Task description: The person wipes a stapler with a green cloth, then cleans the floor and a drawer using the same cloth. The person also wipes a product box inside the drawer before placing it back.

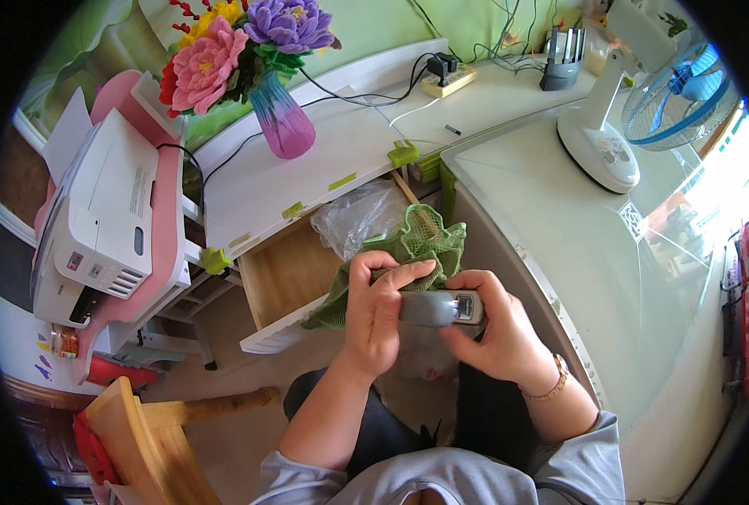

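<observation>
A small grey handheld device [428, 308] with a rounded grey end and a little dark window is held between my hands in front of my lap. Its exact kind cannot be told. My left hand [371, 315] grasps green mesh fabric [431, 233], its thumb against the device's rounded end. With fingers above and thumb below, my right hand [501, 328] grips the device's windowed end. The mesh hangs over the front of a pulled-out wooden drawer [286, 278]. Inside the drawer lies a clear plastic bag [362, 214], partly hidden by the mesh.
A white desk [254, 202] bears a vase [280, 120] of artificial flowers and a power strip [450, 79]. To the right, a fan [602, 145] stands on a glass-topped table [526, 164]. A printer [109, 208] is at left, above a wooden chair [160, 435].
</observation>
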